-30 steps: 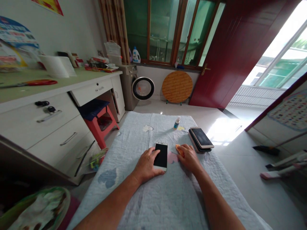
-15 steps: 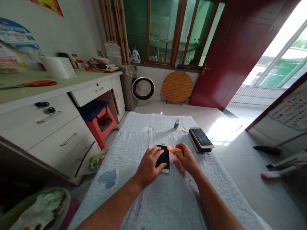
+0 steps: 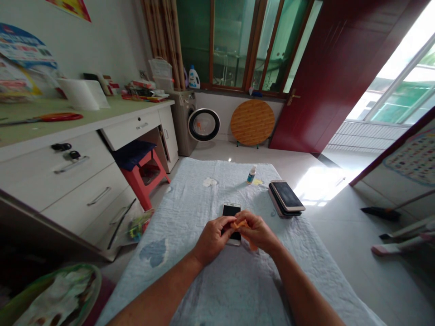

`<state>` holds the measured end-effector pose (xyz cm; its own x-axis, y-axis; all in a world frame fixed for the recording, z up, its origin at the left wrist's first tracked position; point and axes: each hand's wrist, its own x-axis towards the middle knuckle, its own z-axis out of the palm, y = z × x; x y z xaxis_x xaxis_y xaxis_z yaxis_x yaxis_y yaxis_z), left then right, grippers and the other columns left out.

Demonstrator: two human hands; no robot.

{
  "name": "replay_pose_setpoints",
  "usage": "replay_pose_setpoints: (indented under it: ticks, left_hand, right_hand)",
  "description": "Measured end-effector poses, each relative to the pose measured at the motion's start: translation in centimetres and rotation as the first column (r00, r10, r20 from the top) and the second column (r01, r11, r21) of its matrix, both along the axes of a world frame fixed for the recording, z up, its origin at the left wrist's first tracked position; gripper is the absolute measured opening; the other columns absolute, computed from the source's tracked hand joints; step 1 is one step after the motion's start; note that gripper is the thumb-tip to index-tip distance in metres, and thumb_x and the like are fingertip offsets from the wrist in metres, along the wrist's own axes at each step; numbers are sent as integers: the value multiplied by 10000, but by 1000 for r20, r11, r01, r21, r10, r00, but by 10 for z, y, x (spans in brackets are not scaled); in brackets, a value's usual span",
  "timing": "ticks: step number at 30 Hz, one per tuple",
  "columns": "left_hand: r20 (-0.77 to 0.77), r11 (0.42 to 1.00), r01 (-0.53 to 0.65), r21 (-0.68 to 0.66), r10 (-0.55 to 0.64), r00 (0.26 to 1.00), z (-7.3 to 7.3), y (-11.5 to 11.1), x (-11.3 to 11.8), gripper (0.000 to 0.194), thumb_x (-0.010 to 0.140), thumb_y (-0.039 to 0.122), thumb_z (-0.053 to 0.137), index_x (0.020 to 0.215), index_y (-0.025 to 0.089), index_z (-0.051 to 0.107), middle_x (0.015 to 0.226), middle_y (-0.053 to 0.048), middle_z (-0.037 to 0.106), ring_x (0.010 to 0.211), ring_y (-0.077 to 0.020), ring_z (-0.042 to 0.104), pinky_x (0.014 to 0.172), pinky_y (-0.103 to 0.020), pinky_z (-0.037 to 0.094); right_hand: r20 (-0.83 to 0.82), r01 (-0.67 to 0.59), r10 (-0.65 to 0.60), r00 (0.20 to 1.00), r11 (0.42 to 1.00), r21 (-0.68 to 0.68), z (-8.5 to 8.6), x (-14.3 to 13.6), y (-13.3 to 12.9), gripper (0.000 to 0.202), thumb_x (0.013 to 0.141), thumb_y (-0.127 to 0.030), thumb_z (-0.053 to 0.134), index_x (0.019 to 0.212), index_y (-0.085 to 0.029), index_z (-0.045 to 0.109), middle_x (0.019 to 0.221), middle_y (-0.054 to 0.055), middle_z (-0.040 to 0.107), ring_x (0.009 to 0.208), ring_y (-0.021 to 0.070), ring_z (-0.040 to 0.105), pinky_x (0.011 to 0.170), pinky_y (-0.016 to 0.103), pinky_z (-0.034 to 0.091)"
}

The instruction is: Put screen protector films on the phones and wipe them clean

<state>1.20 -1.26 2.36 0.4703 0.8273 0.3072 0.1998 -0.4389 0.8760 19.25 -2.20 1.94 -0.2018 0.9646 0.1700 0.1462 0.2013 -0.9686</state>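
Note:
A smartphone (image 3: 231, 209) with a pale frame and dark screen lies face up on the cloth-covered table (image 3: 190, 194). Above it, both hands meet around an orange cloth (image 3: 242, 225). My right hand (image 3: 258, 233) is closed on the cloth, and part of it hangs below the fingers. The fingers of my left hand (image 3: 214, 236) are drawn together in a pinch at the cloth's left end. Between them the hands cover the middle of the phone.
A small spray bottle (image 3: 251, 174) stands near the table's far edge. At the right edge lies a stack of phones (image 3: 287, 197). A red stool (image 3: 146, 174) and white drawers (image 3: 79, 181) flank the left side; a bin (image 3: 91, 290) stands at lower left.
My left hand has lifted its spread fingers off the phone screen and closed at the orange cloth. My right hand has moved left with the cloth, over the phone.

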Motion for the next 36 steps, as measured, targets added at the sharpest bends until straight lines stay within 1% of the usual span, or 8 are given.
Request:
replay_pose_setpoints:
  ticks: [2, 5, 8, 11, 16, 24, 32, 36]
  left_hand:
    - [2, 1000, -9, -14, 9, 1000, 0, 0, 0, 145, 882, 227, 578, 1017, 226, 631, 975, -7, 683, 893, -166, 659, 815, -273, 520]
    - [-59, 992, -110, 65, 114, 992, 0, 3, -3, 133, 848, 190, 579, 976, 224, 602, 986, -21, 632, 871, -167, 633, 805, -293, 518]
    - [-193, 963, -179, 200, 218, 957, -3, 11, -10, 235, 808, 201, 621, 1040, 232, 595, 1059, -43, 622, 1002, -215, 590, 908, -365, 475]
    - [-397, 958, -142, 250, 235, 887, -8, 19, -18, 502, 718, 389, 749, 1163, 222, 591, 1154, -81, 620, 1087, -292, 541, 951, -440, 427]
    - [-554, 977, -26, 210, 141, 820, -9, 21, -22, 902, 511, 684, 783, 1247, 203, 578, 1146, -109, 598, 1060, -338, 524, 930, -456, 425]
    - [-594, 975, -47, 216, 170, 786, -6, 12, -12, 844, 576, 681, 747, 1212, 148, 594, 1064, -131, 593, 1022, -343, 548, 906, -458, 429]
    - [-536, 957, -63, 283, 212, 817, -15, 12, -14, 812, 617, 726, 682, 1199, 165, 603, 1288, -160, 559, 1117, -357, 523, 958, -479, 412]
    - [-533, 962, -54, 266, 193, 824, -17, 12, -13, 854, 589, 721, 710, 1238, 181, 581, 1350, -160, 548, 1184, -372, 512, 1012, -507, 377]
  right_hand:
    - [51, 17, -16, 999, 999, -27, 0, 3, 1, 161, 773, -351, 681, 797, -201, 628, 784, -6, 619, 737, 132, 569, 686, 240, 447]
    - [140, 176, -181, 973, 983, 46, -2, 7, 4, 133, 786, -328, 644, 798, -197, 632, 755, -1, 618, 701, 139, 567, 661, 244, 449]
    - [211, 318, -370, 905, 916, 244, -5, 8, 8, 113, 814, -281, 589, 813, -194, 661, 852, 45, 621, 792, 169, 585, 727, 271, 466]
    - [315, 310, -417, 853, 889, 336, -8, 3, 11, 167, 848, -224, 526, 877, -196, 688, 935, 72, 607, 852, 180, 580, 769, 281, 469]
    - [472, 194, -342, 812, 922, 335, -14, -6, 14, 262, 910, -209, 445, 914, -198, 706, 956, 71, 607, 861, 174, 570, 789, 274, 454]
    - [622, 36, -184, 761, 969, 243, -1, -1, 4, 283, 881, -126, 460, 830, -185, 732, 862, 55, 626, 795, 155, 597, 734, 248, 442]
    - [605, -364, 276, 747, 931, 24, 38, 1, -17, 263, 824, -89, 517, 813, -227, 741, 905, 25, 663, 838, 136, 620, 769, 231, 452]
    - [643, -303, 202, 739, 952, 50, 33, 4, -13, 281, 845, -100, 489, 781, -221, 733, 870, 22, 657, 797, 130, 609, 742, 226, 440]
